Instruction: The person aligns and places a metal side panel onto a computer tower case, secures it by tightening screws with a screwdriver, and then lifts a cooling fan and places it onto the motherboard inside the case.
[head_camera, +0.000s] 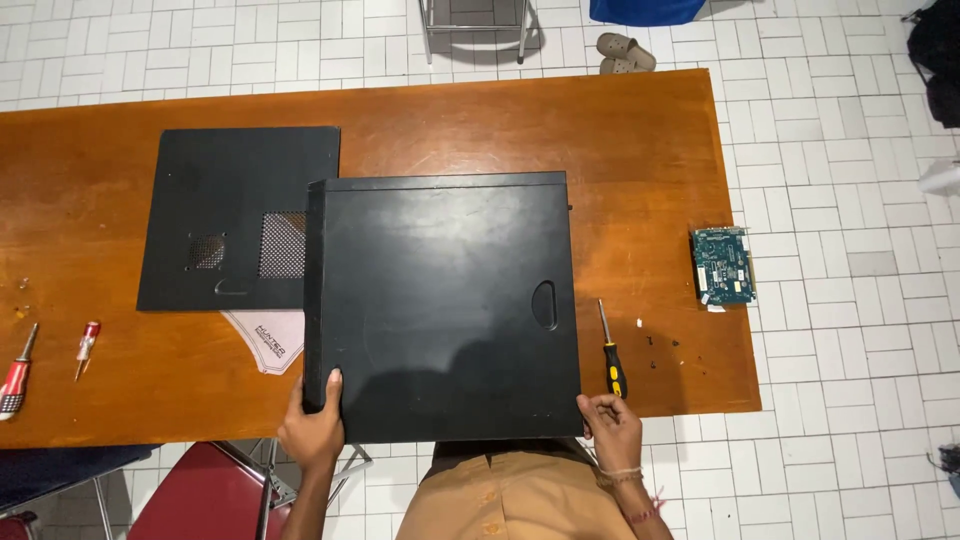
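A black computer case (445, 300) lies flat on its side in the middle of an orange-brown wooden table (640, 150). My left hand (315, 425) grips its near left corner, thumb on top. At the near right corner my right hand (608, 425) holds the case's edge. A detached black side panel (235, 215) with two mesh vents lies to the left, partly under the case. A yellow-and-black screwdriver (609, 352) rests just right of the case, close to my right hand.
A green circuit card (723, 265) sits at the table's right edge, with small screws (660, 343) nearby. Two red-handled screwdrivers (45, 360) lie at the far left. A white printed sheet (268, 338) peeks from under the case. Red chair (205, 495) below; sandals (623, 52) on the tiled floor.
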